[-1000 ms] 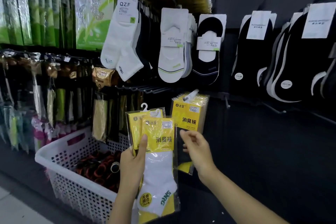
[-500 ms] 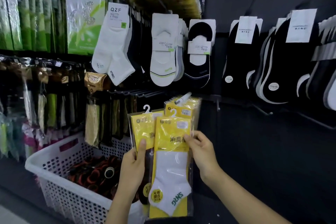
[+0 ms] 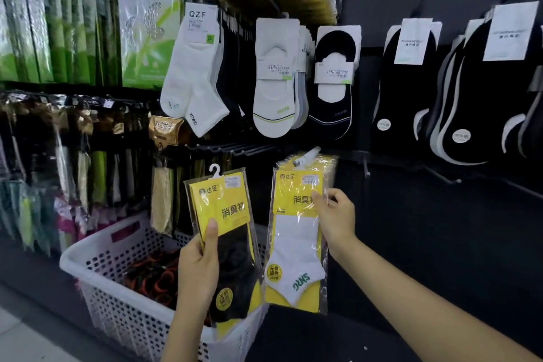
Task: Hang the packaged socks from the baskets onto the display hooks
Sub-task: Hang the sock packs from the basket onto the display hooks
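White-sock pack [image 3: 296, 244] sits against the stack [image 3: 324, 166] on the display hook [image 3: 307, 155], right hand [image 3: 338, 217] fingers pinching its upper right side; left hand [image 3: 197, 270] fingers grip the black-sock pack [image 3: 232, 247].

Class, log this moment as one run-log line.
left hand: holds black-sock pack | right hand: pinches white-sock pack at hook | basket: under left hand

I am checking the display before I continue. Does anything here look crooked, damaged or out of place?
Nothing looks damaged or spilled. The white pack, pinched by the right hand, sits tilted at the hook; whether it is fully on I cannot tell. The left hand holds a black pack, not yet hung.
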Motion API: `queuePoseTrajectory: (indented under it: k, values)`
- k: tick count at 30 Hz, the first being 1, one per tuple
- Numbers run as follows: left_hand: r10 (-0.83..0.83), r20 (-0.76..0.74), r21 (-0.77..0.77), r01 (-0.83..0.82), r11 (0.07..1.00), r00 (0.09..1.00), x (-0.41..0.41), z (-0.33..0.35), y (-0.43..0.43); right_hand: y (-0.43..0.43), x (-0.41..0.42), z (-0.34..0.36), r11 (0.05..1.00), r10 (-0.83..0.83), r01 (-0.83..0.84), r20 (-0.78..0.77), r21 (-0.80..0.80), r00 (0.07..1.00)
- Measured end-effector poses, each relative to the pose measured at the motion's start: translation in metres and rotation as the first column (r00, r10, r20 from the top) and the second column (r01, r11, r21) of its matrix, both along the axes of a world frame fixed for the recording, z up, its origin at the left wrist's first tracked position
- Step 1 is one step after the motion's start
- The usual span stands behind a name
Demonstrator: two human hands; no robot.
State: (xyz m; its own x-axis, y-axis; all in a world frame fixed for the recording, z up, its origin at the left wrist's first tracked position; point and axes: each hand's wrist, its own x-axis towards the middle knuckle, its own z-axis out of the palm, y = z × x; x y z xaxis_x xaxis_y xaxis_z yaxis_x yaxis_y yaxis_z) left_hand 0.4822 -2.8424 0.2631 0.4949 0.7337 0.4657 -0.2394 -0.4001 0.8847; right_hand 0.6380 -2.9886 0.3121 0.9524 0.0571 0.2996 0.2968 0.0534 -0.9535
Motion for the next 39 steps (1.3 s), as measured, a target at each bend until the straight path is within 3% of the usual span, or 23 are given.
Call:
queuePoseTrajectory:
  k: [7,14,18,22,27,30,34,39]
  values:
    - [-0.027,0.001,0.066,0.027,0.997,1.0,0.004,-0.003,-0.007,0.001,0.018,-0.015,0.989,-0.149,0.145,-0.116,-0.039,0.982]
    - [-0.061,-0.032,-0.023,0.06,0.998,0.998,0.006,-0.005,-0.007,-0.019,0.006,-0.028,0.989,-0.116,0.094,-0.201,-0.114,0.973]
    - [-0.109,-0.045,-0.018,0.108,0.994,0.993,0.007,-0.003,-0.014,-0.024,-0.025,-0.024,0.992,0.093,-0.104,-0.153,-0.065,0.984]
    - [-0.229,-0.062,0.018,0.23,0.973,0.972,0.012,-0.002,-0.025,-0.024,-0.055,-0.024,0.918,0.362,-0.38,-0.153,-0.113,0.92]
    - [-0.361,-0.026,0.029,0.362,0.932,0.932,0.019,-0.001,-0.042,-0.031,-0.063,-0.032,0.85,0.511,-0.523,-0.141,-0.063,0.848]
    - [-0.458,0.048,-0.026,0.46,0.888,0.888,0.022,-0.002,-0.044,-0.039,-0.056,-0.031,0.906,0.422,-0.423,-0.047,-0.022,0.905]
    - [-0.485,0.033,-0.106,0.485,0.868,0.874,0.025,-0.004,-0.042,-0.043,-0.041,-0.023,0.972,0.234,-0.234,0.004,-0.024,0.972]
    - [-0.469,0.016,-0.131,0.467,0.875,0.883,0.031,-0.012,-0.041,-0.031,-0.034,-0.017,0.974,0.221,-0.22,0.005,-0.053,0.975]
